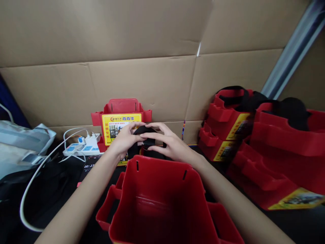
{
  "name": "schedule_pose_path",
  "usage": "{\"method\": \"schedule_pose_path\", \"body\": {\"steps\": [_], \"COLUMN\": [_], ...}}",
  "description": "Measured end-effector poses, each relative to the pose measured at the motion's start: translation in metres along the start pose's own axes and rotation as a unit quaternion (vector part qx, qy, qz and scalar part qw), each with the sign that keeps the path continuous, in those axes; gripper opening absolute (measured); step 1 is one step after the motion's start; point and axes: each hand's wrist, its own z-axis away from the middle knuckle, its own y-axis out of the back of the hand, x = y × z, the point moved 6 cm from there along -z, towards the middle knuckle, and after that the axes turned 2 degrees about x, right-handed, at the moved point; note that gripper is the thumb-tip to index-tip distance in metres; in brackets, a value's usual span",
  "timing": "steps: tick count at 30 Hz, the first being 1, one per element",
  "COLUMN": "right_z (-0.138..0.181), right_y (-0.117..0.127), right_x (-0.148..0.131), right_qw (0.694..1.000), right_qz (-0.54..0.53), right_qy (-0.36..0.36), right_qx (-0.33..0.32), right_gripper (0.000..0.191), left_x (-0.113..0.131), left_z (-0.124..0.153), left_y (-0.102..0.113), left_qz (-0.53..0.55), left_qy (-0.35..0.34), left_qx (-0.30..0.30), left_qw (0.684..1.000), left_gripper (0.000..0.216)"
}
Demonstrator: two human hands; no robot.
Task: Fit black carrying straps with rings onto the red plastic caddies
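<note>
Just beyond the rim of a red plastic tool box point(162, 169), my two hands meet over a black webbing strap point(146, 130). My left hand point(127, 137) pinches the strap from the left, thumb toward the right hand. From the right, my right hand point(166, 139) has its fingers curled round the same strap, near a dark buckle-like part point(148, 143). The near box stands with its open top toward me; two narrow slots show in its far wall, and small side pockets stick out left and right. Part of the strap is hidden behind the fingers and the box rim.
Behind my hands stands another red box with a yellow label point(109, 127). Stacked red boxes with black straps point(286, 135) fill the right side. At left are a power strip point(85, 145), a white cable point(27, 189), a phone point(88, 166) and a pale bag point(25, 145). Cardboard point(142, 88) lines the back.
</note>
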Motion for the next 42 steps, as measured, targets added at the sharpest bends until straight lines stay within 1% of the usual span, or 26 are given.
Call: {"method": "schedule_pose_path", "body": {"steps": [2,3,4,6,8,10,11,12,14,16,18,20,22,23,24,25,27,29,30,32,34,37,42], "right_z": [0.0,0.0,0.0,0.003,0.007,0.014,0.017,0.019,0.018,0.014,0.01,0.008,0.009,0.012,0.016,0.02,0.031,0.04,0.044,0.048,0.048,0.046,0.046], "right_y": [0.0,0.0,0.0,0.001,0.005,0.013,0.018,0.021,0.022,0.014,0.005,-0.001,0.0,0.002,0.005,0.009,0.016,0.019,0.019,0.015,0.011,0.004,-0.004], "right_x": [0.0,0.001,0.003,0.012,0.028,0.046,0.053,0.056,0.052,0.037,0.021,0.014,0.016,0.021,0.028,0.036,0.055,0.068,0.072,0.072,0.067,0.06,0.062], "right_qw": [1.0,0.999,0.998,0.997,0.991,0.976,0.969,0.966,0.975,0.989,0.991,0.984,0.973,0.966,0.957,0.947,0.928,0.916,0.911,0.902,0.896,0.891,0.89], "right_qz": [-0.026,-0.037,-0.04,-0.017,0.035,0.095,0.118,0.131,0.108,0.033,-0.047,-0.105,-0.147,-0.169,-0.188,-0.205,-0.226,-0.226,-0.224,-0.226,-0.243,-0.27,-0.259], "right_qy": [-0.017,-0.029,-0.042,-0.076,-0.129,-0.19,-0.211,-0.218,-0.188,-0.132,-0.107,-0.12,-0.146,-0.162,-0.18,-0.201,-0.245,-0.268,-0.269,-0.26,-0.242,-0.221,-0.205], "right_qx": [0.004,0.008,0.01,-0.001,-0.023,-0.039,-0.041,-0.041,-0.046,-0.059,-0.071,-0.079,-0.096,-0.111,-0.128,-0.141,-0.167,-0.198,-0.219,-0.259,-0.281,-0.292,-0.313], "right_gripper": [0.047,0.049,0.046,0.034,0.029,0.028,0.027,0.026,0.028,0.042,0.053,0.046,0.035,0.033,0.033,0.033,0.036,0.039,0.039,0.038,0.035,0.032,0.035], "left_x": [0.004,0.005,0.005,0.004,0.004,0.006,0.006,0.006,0.005,0.007,0.012,0.018,0.025,0.028,0.031,0.033,0.035,0.033,0.031,0.028,0.026,0.025,0.023], "left_z": [0.002,0.004,0.005,0.007,0.007,0.006,0.006,0.005,0.004,0.003,0.005,0.01,0.019,0.024,0.03,0.036,0.048,0.056,0.057,0.054,0.05,0.047,0.048], "left_y": [-0.005,-0.009,-0.012,-0.016,-0.011,-0.003,0.001,0.003,0.004,0.0,-0.007,-0.012,-0.014,-0.016,-0.018,-0.023,-0.033,-0.04,-0.041,-0.039,-0.034,-0.028,-0.029], "left_qz": [-0.03,-0.048,-0.063,-0.096,-0.167,-0.263,-0.3,-0.323,-0.339,-0.341,-0.325,-0.295,-0.276,-0.276,-0.285,-0.301,-0.34,-0.367,-0.375,-0.382,-0.386,-0.394,-0.409], "left_qy": [-0.022,-0.027,-0.025,-0.015,-0.026,-0.054,-0.062,-0.067,-0.075,-0.092,-0.11,-0.106,-0.082,-0.069,-0.064,-0.068,-0.097,-0.119,-0.122,-0.119,-0.115,-0.105,-0.092], "left_qx": [-0.022,-0.04,-0.064,-0.106,-0.113,-0.104,-0.1,-0.099,-0.098,-0.086,-0.075,-0.068,-0.071,-0.085,-0.11,-0.149,-0.249,-0.331,-0.354,-0.369,-0.36,-0.347,-0.347], "left_qw": [0.999,0.998,0.996,0.99,0.979,0.958,0.947,0.939,0.933,0.932,0.936,0.947,0.955,0.955,0.95,0.939,0.902,0.861,0.848,0.839,0.841,0.844,0.839], "left_gripper": [0.039,0.038,0.036,0.032,0.027,0.022,0.02,0.019,0.018,0.017,0.017,0.019,0.025,0.028,0.033,0.038,0.044,0.031,0.023,0.019,0.02,0.02,0.02]}}
